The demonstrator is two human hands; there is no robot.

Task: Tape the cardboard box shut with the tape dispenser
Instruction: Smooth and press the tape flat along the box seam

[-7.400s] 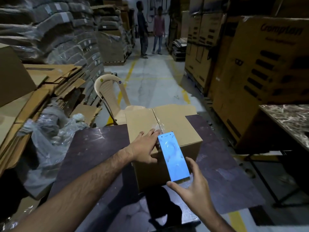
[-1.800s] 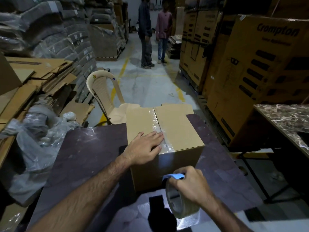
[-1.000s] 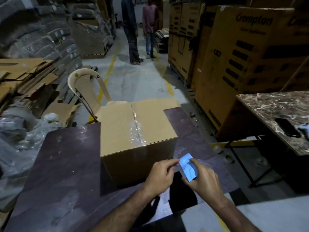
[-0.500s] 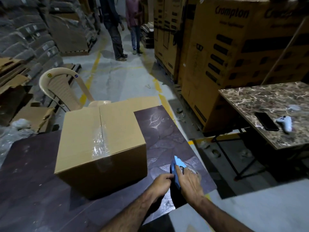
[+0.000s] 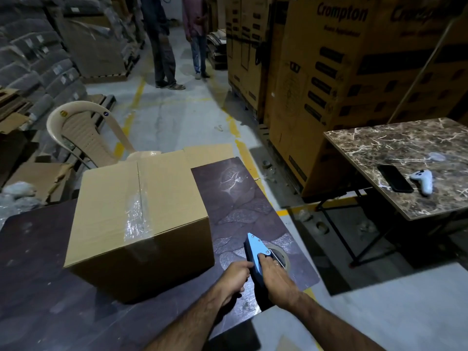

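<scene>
At the cardboard box's (image 5: pixel 141 211) four o'clock, the tape dispenser (image 5: pixel 254 248) is gripped by curled fingers of the left hand (image 5: pixel 234 276) and right hand (image 5: pixel 276 276).

cardboard box (image 5: pixel 141 198): just the one
tape dispenser (image 5: pixel 254 249): one, the blue one
hands: two, left hand (image 5: pixel 234 276) and right hand (image 5: pixel 274 273)
tables: two, the dark table (image 5: pixel 240 198) up close and the marble table (image 5: pixel 405 148) off to the side
plastic chair (image 5: pixel 83 127): one
people standing around: two, person in dark trousers (image 5: pixel 159 46) and person in jeans (image 5: pixel 197 34)
phone (image 5: pixel 395 178): one
white controller (image 5: pixel 423 181): one
Crompton cartons (image 5: pixel 329 84): two logos showing, honestly can't count the rest of the stack
</scene>
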